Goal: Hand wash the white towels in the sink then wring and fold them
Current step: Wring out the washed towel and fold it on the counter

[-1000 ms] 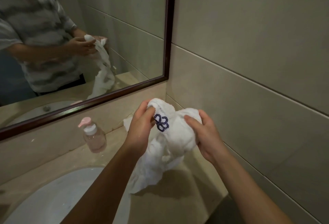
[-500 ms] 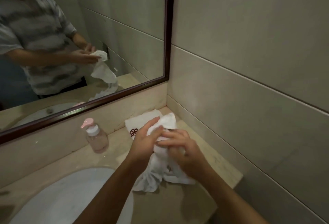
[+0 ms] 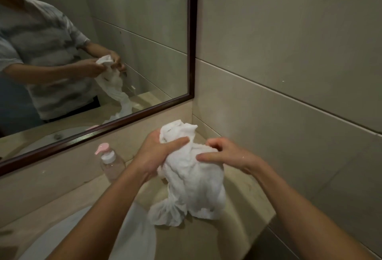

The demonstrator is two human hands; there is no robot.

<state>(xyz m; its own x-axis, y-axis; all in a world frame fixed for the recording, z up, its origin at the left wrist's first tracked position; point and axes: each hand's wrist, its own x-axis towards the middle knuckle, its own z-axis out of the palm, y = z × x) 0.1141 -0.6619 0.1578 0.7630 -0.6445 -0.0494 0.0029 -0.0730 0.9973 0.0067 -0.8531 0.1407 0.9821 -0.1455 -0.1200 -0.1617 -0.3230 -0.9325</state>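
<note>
Head view: both hands (image 3: 159, 152) (image 3: 225, 154) grip towel (image 3: 192, 177) near counter edge (image 3: 266, 218)

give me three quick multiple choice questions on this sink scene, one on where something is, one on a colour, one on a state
1. Where does the soap bottle stand?
A. on the counter under the mirror, left of the hands
B. inside the sink basin
C. on the floor

2. What colour is the bottle's pump top?
A. blue
B. pink
C. black

3. How is the white towel right now?
A. folded flat on the counter
B. bunched and held up in both hands
C. hanging on a wall hook

Key: 1 A, it stands on the counter below the mirror frame. 2 B, the pump head is pink. 3 B, the left hand grips its top, the right hand pinches its side, and its lower end hangs crumpled.
</note>
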